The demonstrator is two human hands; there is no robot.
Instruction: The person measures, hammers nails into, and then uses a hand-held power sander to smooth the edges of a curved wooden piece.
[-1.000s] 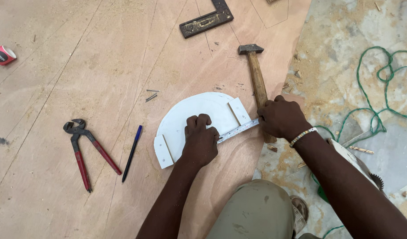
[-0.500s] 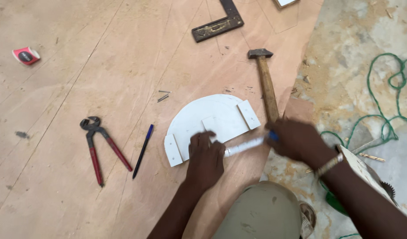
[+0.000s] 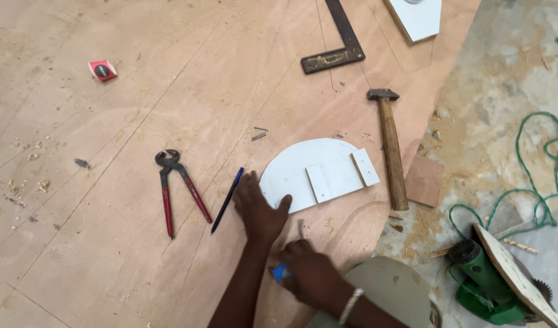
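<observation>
Head view: the left hand [image 3: 259, 209] lies flat on the plywood sheet [image 3: 109, 140], fingers spread and released, its thumb touching the lower left edge of the white half-round panel [image 3: 303, 164]. The panel lies near the sheet's right edge, curved side away from the person, with two small white blocks on it, one near its middle and one at its right end.

The right hand [image 3: 309, 273] is near the sheet's bottom edge, just below the left hand and close to the person's knee [image 3: 388, 288]. Its fingers are clenched round something blue [image 3: 280, 273], of which only a small part shows; what it is cannot be told. A pale bracelet sits on that wrist.

Just left of the left hand lies a dark blue pen [image 3: 227, 199], and left of that a pair of red-handled pincers [image 3: 173, 185]. Two nails [image 3: 259, 133] lie above the panel's left end. A hammer [image 3: 389, 149] with a wooden handle lies just right of the panel, head away from the person, and a small brown square offcut [image 3: 425, 181] lies beside its handle, off the sheet's edge.

A metal square [image 3: 336, 39] lies toward the sheet's top edge, with another white piece [image 3: 418, 17] at the top right. A red tape measure [image 3: 102, 70] lies near the top left. On the concrete floor to the right are a green cord [image 3: 534, 164] and a green power tool [image 3: 485, 285].
</observation>
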